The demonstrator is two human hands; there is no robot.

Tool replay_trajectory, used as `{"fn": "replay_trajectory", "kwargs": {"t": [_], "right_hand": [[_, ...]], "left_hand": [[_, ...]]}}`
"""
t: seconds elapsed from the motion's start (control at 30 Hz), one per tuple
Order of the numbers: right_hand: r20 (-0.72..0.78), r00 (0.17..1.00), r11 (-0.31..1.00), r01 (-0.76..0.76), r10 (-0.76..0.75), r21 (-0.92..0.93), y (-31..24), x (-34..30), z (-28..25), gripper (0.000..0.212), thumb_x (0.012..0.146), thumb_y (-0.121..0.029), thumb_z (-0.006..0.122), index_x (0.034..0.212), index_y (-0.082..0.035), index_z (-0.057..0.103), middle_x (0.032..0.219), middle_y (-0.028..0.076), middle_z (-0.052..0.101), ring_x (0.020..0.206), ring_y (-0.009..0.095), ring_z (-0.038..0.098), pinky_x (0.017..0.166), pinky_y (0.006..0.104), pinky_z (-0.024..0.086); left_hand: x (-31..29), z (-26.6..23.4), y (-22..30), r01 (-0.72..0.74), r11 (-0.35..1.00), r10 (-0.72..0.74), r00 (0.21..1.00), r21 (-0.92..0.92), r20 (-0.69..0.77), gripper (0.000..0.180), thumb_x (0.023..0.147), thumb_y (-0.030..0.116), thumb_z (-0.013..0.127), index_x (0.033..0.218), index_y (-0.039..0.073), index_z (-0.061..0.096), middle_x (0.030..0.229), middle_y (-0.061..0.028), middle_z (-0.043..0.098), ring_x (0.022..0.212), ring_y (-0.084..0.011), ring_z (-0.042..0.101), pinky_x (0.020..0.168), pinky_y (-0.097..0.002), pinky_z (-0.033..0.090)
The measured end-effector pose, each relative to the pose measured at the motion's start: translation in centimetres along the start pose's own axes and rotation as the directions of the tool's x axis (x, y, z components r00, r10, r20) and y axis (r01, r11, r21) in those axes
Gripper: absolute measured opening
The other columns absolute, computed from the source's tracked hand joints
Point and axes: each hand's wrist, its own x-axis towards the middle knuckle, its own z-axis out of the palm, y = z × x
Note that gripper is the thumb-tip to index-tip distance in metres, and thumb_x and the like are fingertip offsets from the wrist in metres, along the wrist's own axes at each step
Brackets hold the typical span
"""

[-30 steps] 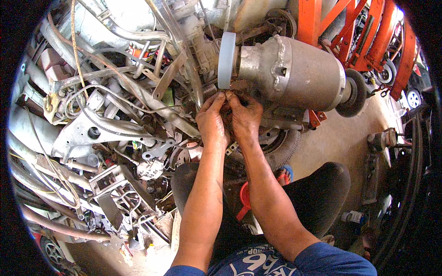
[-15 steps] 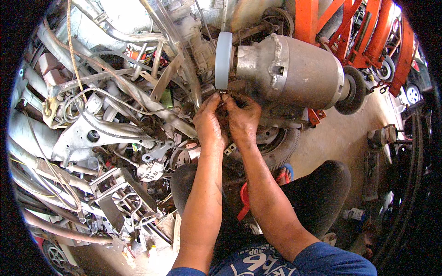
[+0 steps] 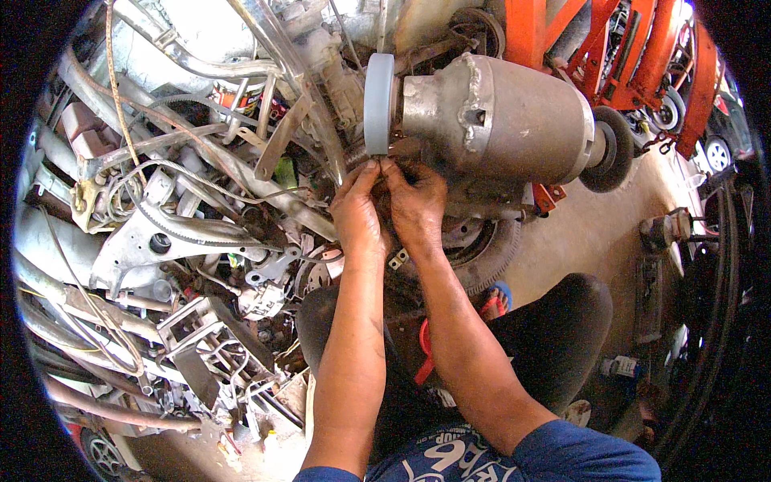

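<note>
A bench grinder with a rounded, worn metal body stands ahead of me. On its left end sits a pale blue-grey grinding wheel; a dark wheel is on its right end. My left hand and my right hand are side by side just below the grinding wheel, thumbs and fingers pinched together at its lower edge. A tiny piece between the fingertips is mostly hidden, and I cannot make out its kind. Whether it touches the wheel is hard to tell.
Scrap metal parts are piled on the left, including a control arm and long pipes. A toothed ring lies under the grinder. Orange metal frames stand at the back right. My knee is close on the right.
The whole view has shifted slightly, so the grinder appears a little farther left. Both hands stay pinched together, with the fingertips slightly closer to the wheel's lower edge.
</note>
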Motion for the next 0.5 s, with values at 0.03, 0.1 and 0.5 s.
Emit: {"fn": "replay_trajectory", "kwargs": {"t": [0.03, 0.1, 0.5], "right_hand": [[-0.004, 1.000, 1.000, 0.009, -0.009, 0.005, 0.1, 0.0, 0.0, 0.023, 0.091, -0.016, 0.073, 0.101, 0.004, 0.074, 0.093, 0.009, 0.075, 0.084, 0.014, 0.065, 0.078, 0.0307, 0.053], [-0.001, 1.000, 1.000, -0.022, 0.022, -0.009, 0.8, 0.2, 0.2, 0.022, 0.092, -0.016, 0.073, 0.100, 0.005, 0.074, 0.092, 0.008, 0.075, 0.083, 0.014, 0.065, 0.077, 0.0305, 0.053], [0.000, 1.000, 1.000, -0.023, 0.023, -0.003, 0.8, 0.0, 0.6, 0.021, 0.092, -0.015, 0.072, 0.101, 0.004, 0.074, 0.092, 0.008, 0.075, 0.083, 0.013, 0.064, 0.078, 0.0305, 0.052]], "left_hand": [[0.3, -0.4, -0.3, 0.028, 1.000, -0.027, 0.999, -0.014, 0.031, 0.025, 0.092, 0.014, 0.071, 0.111, -0.001, 0.069, 0.105, -0.0087, 0.071, 0.094, -0.0202, 0.067, 0.088, -0.0327, 0.053], [1.4, -1.5, -1.2, 0.085, 0.996, -0.080, 0.992, -0.040, 0.095, 0.027, 0.090, 0.020, 0.072, 0.112, 0.005, 0.069, 0.111, -0.0068, 0.070, 0.101, -0.0221, 0.064, 0.095, -0.0358, 0.050], [1.8, -1.9, -1.4, 0.077, 0.995, -0.074, 0.995, -0.057, 0.061, 0.026, 0.091, 0.018, 0.071, 0.111, 0.004, 0.068, 0.109, -0.0080, 0.070, 0.100, -0.0227, 0.065, 0.095, -0.0357, 0.051]]}}
